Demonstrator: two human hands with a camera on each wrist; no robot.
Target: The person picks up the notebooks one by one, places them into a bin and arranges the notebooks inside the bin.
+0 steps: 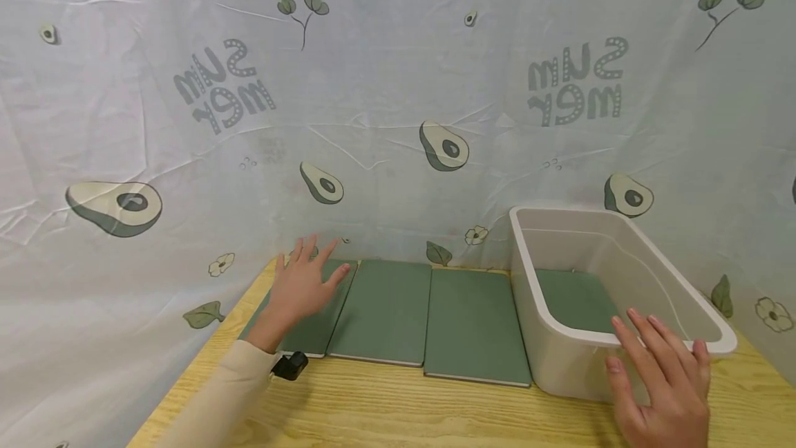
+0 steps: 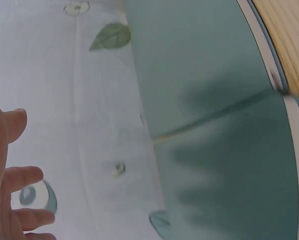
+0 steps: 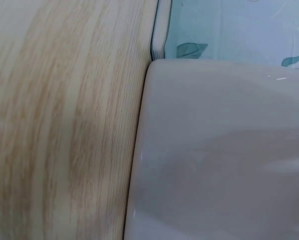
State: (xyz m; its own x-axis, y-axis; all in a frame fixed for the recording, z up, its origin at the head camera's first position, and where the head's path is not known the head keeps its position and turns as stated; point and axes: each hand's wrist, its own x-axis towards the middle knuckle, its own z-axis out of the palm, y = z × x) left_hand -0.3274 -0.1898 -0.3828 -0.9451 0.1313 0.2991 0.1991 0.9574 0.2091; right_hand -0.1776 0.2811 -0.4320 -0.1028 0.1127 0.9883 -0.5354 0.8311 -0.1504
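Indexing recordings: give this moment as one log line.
left hand: fingers spread above leftmost green book; right hand: by near end of pale bin; two more green books: alongside, on table; inside bin: fourth green book

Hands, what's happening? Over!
Left hand open, over leftmost green book. Right hand open, by bin. Three books side by side; another inside bin, walls around it.

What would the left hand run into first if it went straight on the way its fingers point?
Most likely the printed sheet behind the table: the left hand points toward it, over the leftmost green book. The gap's depth is hard to judge.
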